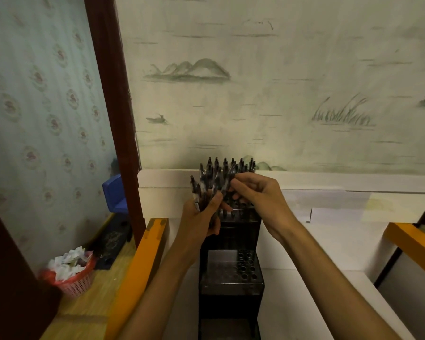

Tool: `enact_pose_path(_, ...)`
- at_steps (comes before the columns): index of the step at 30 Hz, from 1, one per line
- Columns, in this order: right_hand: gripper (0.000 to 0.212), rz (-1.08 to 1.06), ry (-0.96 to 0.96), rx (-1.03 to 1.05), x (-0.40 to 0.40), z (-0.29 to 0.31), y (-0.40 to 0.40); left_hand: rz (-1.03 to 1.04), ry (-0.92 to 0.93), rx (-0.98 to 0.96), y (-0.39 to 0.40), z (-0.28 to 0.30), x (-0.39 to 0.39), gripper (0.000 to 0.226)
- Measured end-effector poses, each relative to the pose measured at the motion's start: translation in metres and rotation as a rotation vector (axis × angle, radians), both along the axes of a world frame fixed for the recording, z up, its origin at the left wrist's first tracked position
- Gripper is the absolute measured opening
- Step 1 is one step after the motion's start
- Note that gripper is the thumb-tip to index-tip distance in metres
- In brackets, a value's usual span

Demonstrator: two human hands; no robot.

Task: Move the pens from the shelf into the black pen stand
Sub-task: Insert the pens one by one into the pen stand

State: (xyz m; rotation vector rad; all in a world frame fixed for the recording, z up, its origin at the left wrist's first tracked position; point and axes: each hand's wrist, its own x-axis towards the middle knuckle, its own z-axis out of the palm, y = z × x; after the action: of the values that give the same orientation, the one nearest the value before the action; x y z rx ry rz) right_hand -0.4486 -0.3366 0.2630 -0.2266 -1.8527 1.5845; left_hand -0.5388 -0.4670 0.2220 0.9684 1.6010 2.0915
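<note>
My left hand (201,212) curled round a bundle of pens (201,190), my right hand (258,195) pinching 1 pen (227,185) over the black pen stand (231,273), top tier already filled, on the white shelf (329,241).

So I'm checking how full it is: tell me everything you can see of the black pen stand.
The black pen stand is a tall, stepped rack, glossy like plastic, standing upright on the white surface. Its lower tier shows rows of round holes, all empty. The top tier is crowded with upright dark pens. The left hand grips a bundle of pens beside the top tier; the right hand pinches one pen above it.
</note>
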Motion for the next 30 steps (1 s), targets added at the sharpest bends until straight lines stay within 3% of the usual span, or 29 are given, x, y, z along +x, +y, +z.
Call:
enact_pose_path(6,0.023,0.051,-0.019,-0.072,-0.002,-0.001,0.0,-0.034,0.018,-0.01,0.002,0.001,0.002,0.031)
enact_pose_path(12,0.024,-0.064,0.149,-0.198,0.003,0.013,0.008,0.074,-0.011,-0.048,-0.002,-0.001,-0.005,0.028)
enact_pose_path(21,0.016,-0.382,0.125,0.199,0.007,0.02,0.039,0.041,-0.091,-0.045,-0.014,-0.001,-0.019,0.015)
enact_pose_path(30,0.015,-0.435,0.064,0.303,0.004,0.012,0.043,0.001,-0.155,0.057,-0.019,-0.006,-0.02,0.019)
